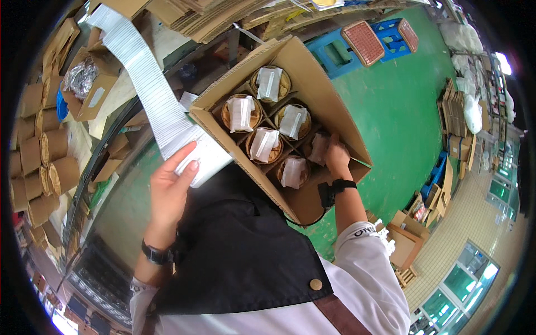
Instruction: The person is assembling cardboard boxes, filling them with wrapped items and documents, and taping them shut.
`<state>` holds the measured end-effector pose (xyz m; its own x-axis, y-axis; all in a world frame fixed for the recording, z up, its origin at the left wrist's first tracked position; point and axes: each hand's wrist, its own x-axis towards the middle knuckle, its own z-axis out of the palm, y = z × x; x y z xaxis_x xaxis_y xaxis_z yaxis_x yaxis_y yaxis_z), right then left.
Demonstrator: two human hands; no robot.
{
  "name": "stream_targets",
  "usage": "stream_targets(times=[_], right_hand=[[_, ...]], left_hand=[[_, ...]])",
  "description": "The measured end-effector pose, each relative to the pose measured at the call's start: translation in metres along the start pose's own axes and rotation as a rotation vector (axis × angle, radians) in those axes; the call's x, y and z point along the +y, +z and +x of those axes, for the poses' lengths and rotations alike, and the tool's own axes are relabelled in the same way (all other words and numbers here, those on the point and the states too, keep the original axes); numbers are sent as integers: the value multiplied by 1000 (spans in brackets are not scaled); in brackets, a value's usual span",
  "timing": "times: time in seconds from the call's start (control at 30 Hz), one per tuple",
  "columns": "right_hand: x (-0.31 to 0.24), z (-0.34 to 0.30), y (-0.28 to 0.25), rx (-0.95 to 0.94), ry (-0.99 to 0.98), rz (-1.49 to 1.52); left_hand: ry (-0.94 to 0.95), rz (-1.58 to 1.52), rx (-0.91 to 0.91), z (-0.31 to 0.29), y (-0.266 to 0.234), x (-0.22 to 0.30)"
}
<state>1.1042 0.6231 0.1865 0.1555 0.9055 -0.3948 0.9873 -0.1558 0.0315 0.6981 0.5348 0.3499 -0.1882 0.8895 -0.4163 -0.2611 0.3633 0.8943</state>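
Observation:
An open cardboard carton (329, 84) with dividers stands in front of me. Inside it are several round brown paper-wrapped tubs (249, 119), each with a small white wrapped packet (269, 84) on top. My right hand (337, 156) reaches into the carton's right side, its fingers closed at another white packet (320, 148); the fingertips are partly hidden. My left hand (170, 187) pinches the near end of a long strip of white labels (151, 89) between thumb and fingers, beside the carton's left wall. From there the strip runs up and away to the far left.
Blue stools (335, 53) with reddish woven seats stand beyond the carton on the green floor (385, 111). To the left, brown paper cylinders (60, 174) and a small carton (95, 89) with crumpled clear plastic lie on a table. Flattened cardboard (195, 19) is stacked at the far side.

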Motion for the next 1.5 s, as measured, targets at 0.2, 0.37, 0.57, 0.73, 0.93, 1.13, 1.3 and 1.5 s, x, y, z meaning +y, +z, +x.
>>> stream_targets(times=[0.2,0.37,0.57,0.73,0.93,1.13,1.3,1.5], right_hand=[[-79,-16,-80,-46,-204,158],[-196,-102,-171,-591,-763,1284],[-201,-114,-173,-287,-982,1124],[-194,-132,-147,-71,-1026,1166],[-96,-64,-112,-534,-423,1105],[-46,-49,-2,-420,-386,167],[-65,-65,7,-141,-407,0],[-86,-84,5,-622,-421,-374]], left_hand=[[-27,-275,-40,-1,-2,2],[-71,-214,-112,-6,-1,13],[-226,-232,-258,-8,-10,20],[-272,-371,-180,-7,-9,17],[-133,-322,39,5,-28,7],[-70,-283,28,19,-38,15],[-69,-331,106,6,-51,22],[-118,-272,36,2,-59,19]])
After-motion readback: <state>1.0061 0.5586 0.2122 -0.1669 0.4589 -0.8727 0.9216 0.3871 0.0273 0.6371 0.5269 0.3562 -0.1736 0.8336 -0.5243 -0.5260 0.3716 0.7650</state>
